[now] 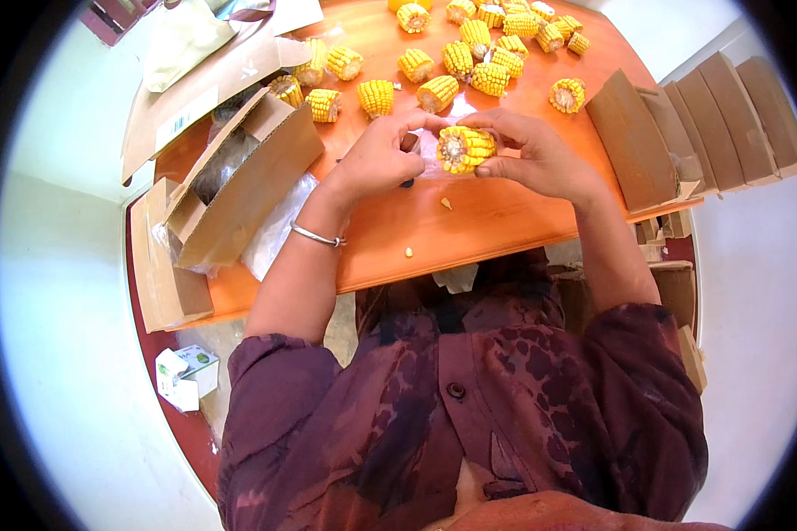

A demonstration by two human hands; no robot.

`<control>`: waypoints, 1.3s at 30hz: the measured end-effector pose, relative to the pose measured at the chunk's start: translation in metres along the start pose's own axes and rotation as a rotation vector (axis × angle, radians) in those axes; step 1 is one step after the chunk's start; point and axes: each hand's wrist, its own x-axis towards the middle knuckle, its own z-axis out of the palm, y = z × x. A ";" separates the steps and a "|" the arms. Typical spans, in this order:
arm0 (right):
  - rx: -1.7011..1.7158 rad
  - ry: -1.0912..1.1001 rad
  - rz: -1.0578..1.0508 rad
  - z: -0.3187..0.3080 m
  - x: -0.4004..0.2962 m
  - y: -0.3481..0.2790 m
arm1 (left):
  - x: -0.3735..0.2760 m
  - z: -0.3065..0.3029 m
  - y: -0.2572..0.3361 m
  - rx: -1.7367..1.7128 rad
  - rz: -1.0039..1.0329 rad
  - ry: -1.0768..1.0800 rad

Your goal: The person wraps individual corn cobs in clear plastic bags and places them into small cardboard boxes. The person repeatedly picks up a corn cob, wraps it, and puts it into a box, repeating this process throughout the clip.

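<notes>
My right hand [531, 156] grips a short cut piece of yellow corn cob [466, 149] between thumb and fingers, its cut end turned to the left. My left hand [388, 149] is just left of the cob, fingers curled, index fingertip close to my right fingers. A dark object shows partly under the left hand; whether that hand holds it I cannot tell. Clear plastic film [432, 156] lies on the tabletop below both hands. More cut corn pieces [438, 93] are spread over the far part of the table. Loose kernels [409, 252] lie nearer to me.
An orange wooden table [385, 265] stands before me. On its left are an open cardboard box [252, 192] with plastic-wrapped contents, a flat carton and a pale bag [186, 46]. Cardboard boxes [637, 139] stand in a row at the right edge. A small white box [186, 375] is on the floor.
</notes>
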 end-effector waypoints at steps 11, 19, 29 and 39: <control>-0.247 0.156 0.005 0.029 0.013 0.019 | 0.007 0.009 -0.011 0.161 0.114 0.246; -0.078 0.479 0.253 0.022 0.011 0.032 | 0.007 0.007 -0.010 0.219 0.101 0.284; 0.235 0.521 0.298 0.024 0.016 0.038 | 0.001 0.004 0.002 0.183 0.099 0.359; 0.516 0.624 0.217 0.008 0.011 0.003 | -0.001 -0.005 0.009 -0.263 0.309 0.435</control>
